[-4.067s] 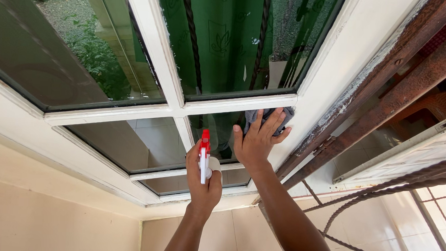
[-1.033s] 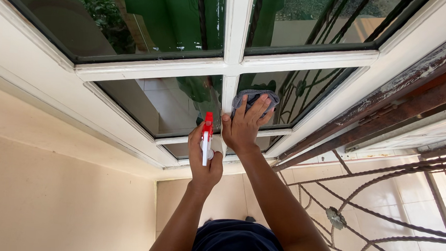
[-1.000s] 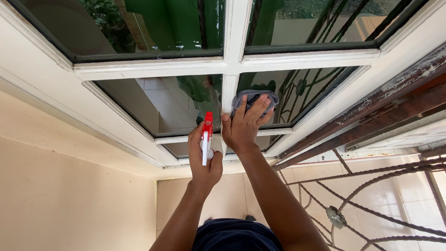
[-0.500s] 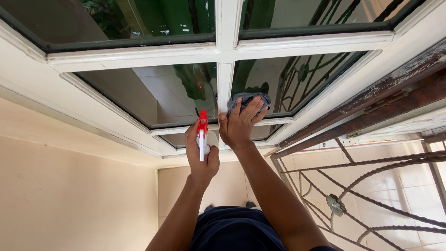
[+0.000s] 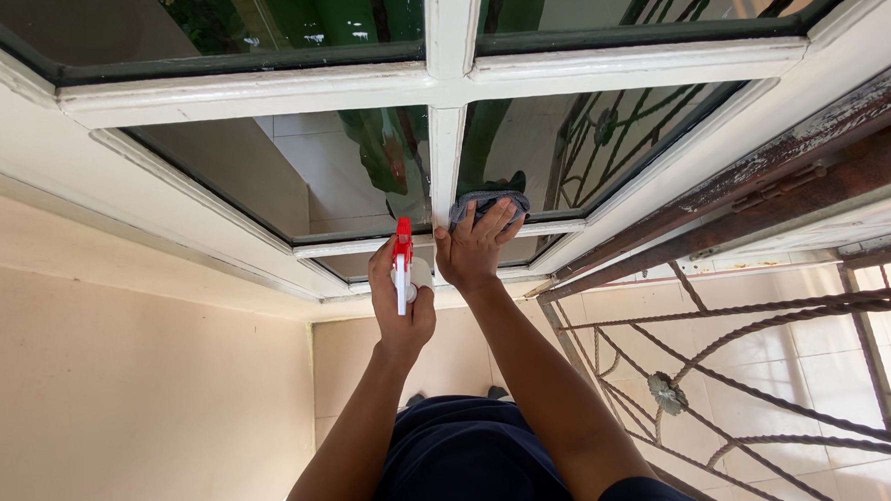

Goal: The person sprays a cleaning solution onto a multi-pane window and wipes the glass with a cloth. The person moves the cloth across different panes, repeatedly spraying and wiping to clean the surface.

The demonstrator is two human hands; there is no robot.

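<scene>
A rusty door frame (image 5: 821,147) stands beside a wrought-iron grille (image 5: 761,374), with a beige wall (image 5: 110,366) opposite.

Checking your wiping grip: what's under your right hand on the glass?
A grey cloth lies under the right hand, pressed on the glass pane. Only its top edge shows; the rest is covered.

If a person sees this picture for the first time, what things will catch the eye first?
Most striking is the right hand at the centre, pressing a grey cloth flat against a glass pane of the white window frame. Just beside it, the left hand grips a spray bottle with a bright red and white trigger head. On the right, a rusty iron grille stands before pale floor tiles.
</scene>
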